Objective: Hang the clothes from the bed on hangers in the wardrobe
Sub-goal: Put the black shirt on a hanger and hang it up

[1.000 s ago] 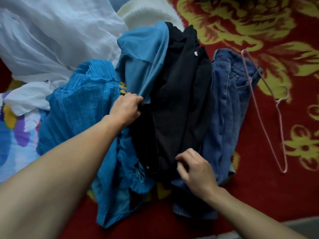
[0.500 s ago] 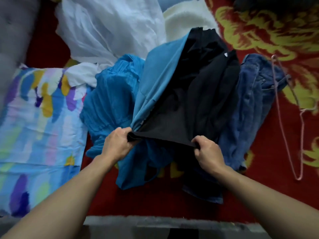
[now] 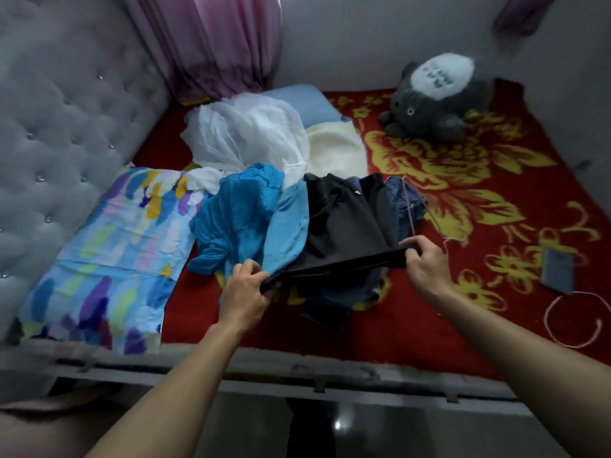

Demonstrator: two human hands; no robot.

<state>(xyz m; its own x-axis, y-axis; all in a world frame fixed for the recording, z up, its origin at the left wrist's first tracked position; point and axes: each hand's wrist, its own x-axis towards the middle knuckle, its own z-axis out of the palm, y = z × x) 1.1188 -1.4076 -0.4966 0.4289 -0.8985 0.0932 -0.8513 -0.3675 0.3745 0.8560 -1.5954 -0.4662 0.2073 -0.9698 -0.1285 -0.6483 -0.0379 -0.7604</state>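
Black garment (image 3: 340, 233) lies just left of pink wire hanger (image 3: 409, 209), near hem taut crosswise between both hands: left hand (image 3: 245, 292) pinches the end far from hanger, right hand (image 3: 428, 266) pinches the end beside it, so nearer.

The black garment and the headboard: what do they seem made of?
The black garment looks like soft matte fabric: it drapes and folds limply; weave unclear. The headboard looks like grey padded upholstery, perhaps velvet, tufted with shiny studs.
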